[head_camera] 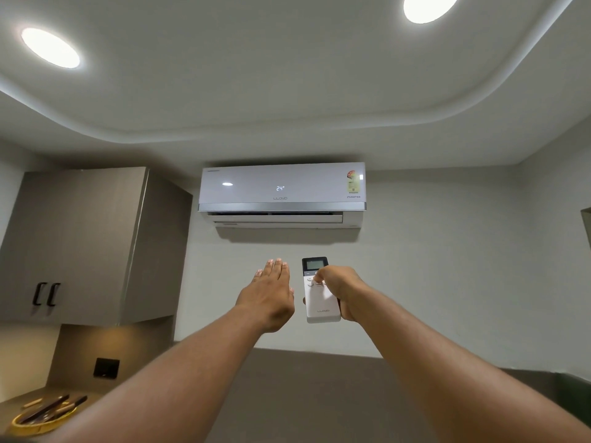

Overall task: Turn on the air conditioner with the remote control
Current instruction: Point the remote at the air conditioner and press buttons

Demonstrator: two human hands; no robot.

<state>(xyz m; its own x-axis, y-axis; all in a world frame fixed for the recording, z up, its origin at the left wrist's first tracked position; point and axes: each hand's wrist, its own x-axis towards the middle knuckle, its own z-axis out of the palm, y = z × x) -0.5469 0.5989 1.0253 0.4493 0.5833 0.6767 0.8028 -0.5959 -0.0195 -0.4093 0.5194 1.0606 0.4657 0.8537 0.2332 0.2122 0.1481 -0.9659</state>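
Note:
A white wall-mounted air conditioner point(282, 193) hangs high on the wall ahead; its panel shows a lit "24" and its lower flap stands slightly open. My right hand point(343, 290) holds a white remote control point(321, 303) upright below the unit, with the thumb resting on the buttons under the remote's small screen. My left hand point(270, 294) is raised beside the remote on its left, flat, fingers stretched out together, palm away from me, holding nothing. A small gap separates it from the remote.
A grey wall cabinet point(83, 244) with black handles hangs at the left. Below it a counter carries a yellow-rimmed tray point(41, 417) with dark utensils, and a black switch plate point(106, 367) sits on the wall. Two round ceiling lights are on.

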